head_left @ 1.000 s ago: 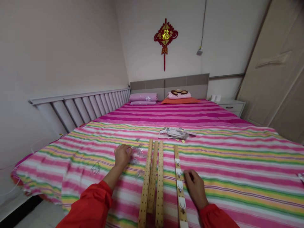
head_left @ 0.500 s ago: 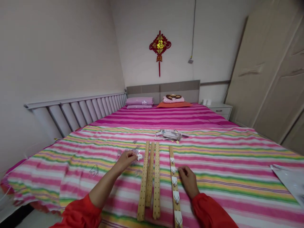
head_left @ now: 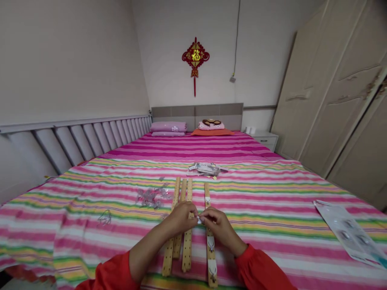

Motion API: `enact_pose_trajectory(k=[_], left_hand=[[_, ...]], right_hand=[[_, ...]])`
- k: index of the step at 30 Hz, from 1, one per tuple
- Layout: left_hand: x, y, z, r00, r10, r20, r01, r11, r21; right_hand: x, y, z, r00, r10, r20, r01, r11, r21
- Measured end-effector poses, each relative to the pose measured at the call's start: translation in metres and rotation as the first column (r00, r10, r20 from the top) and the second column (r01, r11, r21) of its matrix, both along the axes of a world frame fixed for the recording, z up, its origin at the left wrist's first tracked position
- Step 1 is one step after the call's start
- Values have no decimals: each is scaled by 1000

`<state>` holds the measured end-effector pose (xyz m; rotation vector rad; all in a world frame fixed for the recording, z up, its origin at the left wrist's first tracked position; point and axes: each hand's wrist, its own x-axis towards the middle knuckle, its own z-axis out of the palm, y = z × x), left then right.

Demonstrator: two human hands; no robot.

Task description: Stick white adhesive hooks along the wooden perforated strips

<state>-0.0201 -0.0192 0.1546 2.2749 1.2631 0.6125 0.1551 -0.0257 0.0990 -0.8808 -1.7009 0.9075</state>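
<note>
Fingertips of my left hand (head_left: 182, 217) and my right hand (head_left: 218, 225) meet in a pinch around a small white hook (head_left: 199, 220), mostly hidden by the fingers. This happens just left of a wooden strip (head_left: 207, 189) that carries several white hooks (head_left: 211, 243) in a row; my right hand covers part of that row. Under my left hand and forearm lie three wooden strips with rows of holes (head_left: 187, 251), side by side. Left of them, small clear plastic pieces (head_left: 152, 196) are scattered over the striped sheet (head_left: 127, 229).
A plastic packet (head_left: 205, 169) lies beyond the strips. On the right is a clear package (head_left: 347, 231) with hooks or similar parts inside. A crumpled clear film (head_left: 104, 217) rests at the left. Folded bedding (head_left: 168, 128) sits by the headboard (head_left: 217, 112).
My left hand has carried the white hook rightward from beside the clear pieces, over the strips. My right hand has closed on it too. The view has turned slightly right.
</note>
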Motion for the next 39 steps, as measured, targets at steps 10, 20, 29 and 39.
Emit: enact_pose_trajectory(k=[10, 20, 29, 39], left_hand=[[28, 31, -50, 807, 279, 520, 4, 879, -477], [60, 68, -66, 504, 606, 615, -31, 724, -689], [75, 124, -76, 447, 640, 626, -102, 731, -675], [81, 162, -109, 523, 625, 579, -227, 757, -612]], right_hand=[[22, 14, -19, 952, -117, -282, 16, 942, -335], [21, 66, -29, 834, -359, -419, 103, 848, -520], [28, 117, -33, 826, -399, -397, 141, 830, -539], [21, 147, -59, 794, -458, -400, 188, 810, -555]])
